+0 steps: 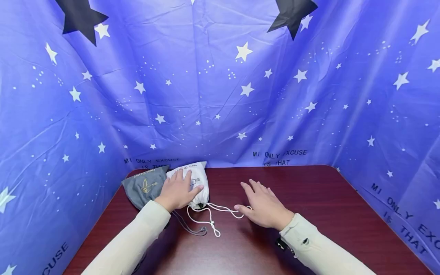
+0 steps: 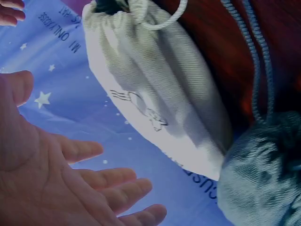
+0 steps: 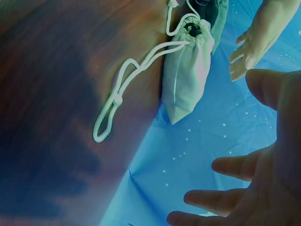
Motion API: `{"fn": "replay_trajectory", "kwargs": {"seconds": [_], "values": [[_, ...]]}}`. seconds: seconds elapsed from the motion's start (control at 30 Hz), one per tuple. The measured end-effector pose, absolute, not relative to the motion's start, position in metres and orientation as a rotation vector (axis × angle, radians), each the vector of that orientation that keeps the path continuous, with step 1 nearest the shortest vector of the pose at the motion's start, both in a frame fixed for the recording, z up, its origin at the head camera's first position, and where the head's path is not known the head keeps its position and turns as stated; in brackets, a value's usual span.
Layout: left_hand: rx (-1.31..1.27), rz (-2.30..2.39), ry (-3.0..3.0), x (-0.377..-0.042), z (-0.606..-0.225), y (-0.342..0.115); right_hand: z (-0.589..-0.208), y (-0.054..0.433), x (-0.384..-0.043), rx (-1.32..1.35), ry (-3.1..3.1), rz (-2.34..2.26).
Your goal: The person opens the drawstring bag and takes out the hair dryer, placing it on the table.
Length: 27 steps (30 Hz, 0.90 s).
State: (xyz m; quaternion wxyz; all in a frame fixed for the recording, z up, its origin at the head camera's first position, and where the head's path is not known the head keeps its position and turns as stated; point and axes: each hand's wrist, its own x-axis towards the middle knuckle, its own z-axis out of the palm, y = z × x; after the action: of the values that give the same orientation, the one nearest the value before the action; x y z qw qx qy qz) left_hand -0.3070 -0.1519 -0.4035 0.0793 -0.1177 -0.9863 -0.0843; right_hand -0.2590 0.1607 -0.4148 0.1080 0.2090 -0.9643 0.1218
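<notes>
A white drawstring bag (image 1: 203, 194) printed with "Hair Dryer" lies at the back left of the table, its mouth and white cords toward the front. Left of it, and against it, lies a grey drawstring bag (image 1: 142, 187) with a gold print and a grey cord. My left hand (image 1: 177, 191) is above the white bag with fingers spread; the left wrist view shows a gap between palm and bag (image 2: 155, 84). Right of the bags, my right hand (image 1: 264, 206) hovers over the table, fingers spread and holding nothing. In the right wrist view the white cord (image 3: 115, 99) trails along the tabletop.
The dark red wooden table (image 1: 309, 191) reaches back to a blue star-printed cloth (image 1: 213, 95) that hangs behind it and on both sides. Both forearms in pale sleeves come in from the front edge.
</notes>
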Motion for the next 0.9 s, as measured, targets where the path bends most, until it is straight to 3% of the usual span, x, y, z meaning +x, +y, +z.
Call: {"fn": "replay_trajectory", "kwargs": {"seconds": [0.9], "values": [[-0.31,-0.32,-2.964,-0.32,-0.42,-0.168,-0.433,0.118,-0.265,0.676,-2.836,0.451]]}}
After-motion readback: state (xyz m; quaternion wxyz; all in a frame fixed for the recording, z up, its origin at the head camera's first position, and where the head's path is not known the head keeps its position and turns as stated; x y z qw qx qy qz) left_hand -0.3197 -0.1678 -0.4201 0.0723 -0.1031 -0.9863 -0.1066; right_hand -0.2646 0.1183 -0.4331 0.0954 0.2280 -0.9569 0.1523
